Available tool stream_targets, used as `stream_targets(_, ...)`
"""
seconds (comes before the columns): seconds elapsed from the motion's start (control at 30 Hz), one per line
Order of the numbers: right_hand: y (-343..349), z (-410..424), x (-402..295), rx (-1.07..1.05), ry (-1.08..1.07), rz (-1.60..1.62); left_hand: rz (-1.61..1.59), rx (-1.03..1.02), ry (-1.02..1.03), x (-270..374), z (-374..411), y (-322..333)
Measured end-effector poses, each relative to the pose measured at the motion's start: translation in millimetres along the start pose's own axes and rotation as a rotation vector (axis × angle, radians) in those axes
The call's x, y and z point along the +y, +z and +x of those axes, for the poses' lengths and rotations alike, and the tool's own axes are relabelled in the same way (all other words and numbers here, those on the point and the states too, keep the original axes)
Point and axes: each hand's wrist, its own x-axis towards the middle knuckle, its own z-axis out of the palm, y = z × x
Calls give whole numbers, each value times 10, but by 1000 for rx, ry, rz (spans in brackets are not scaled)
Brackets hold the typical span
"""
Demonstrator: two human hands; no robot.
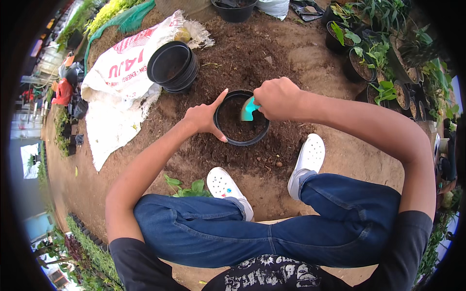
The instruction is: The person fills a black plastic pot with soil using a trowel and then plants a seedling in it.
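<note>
A round black plastic plant pot stands on the ground between my feet and the heap of dark soil. Dark soil lies inside it. My left hand is spread against the pot's left side, thumb and a finger on the rim. My right hand is closed around the handle of a turquoise hand trowel, whose blade is tilted down inside the pot; its tip is hard to make out against the soil. A stack of black plastic pots stands to the upper left.
A white woven sack with red print lies at the left. Potted seedlings line the upper right, and a black tub stands at the top. Green leaves lie beside my left white clog; my right clog is near the soil.
</note>
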Motion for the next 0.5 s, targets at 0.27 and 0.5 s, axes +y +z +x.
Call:
stream_targets(0.27,-81,68,-99,-233,-47,-95,33,22,14,0,-39,6)
stream_targets(0.5,42,23,-227,-295,-53,-123,28,49,37,17,-18,0)
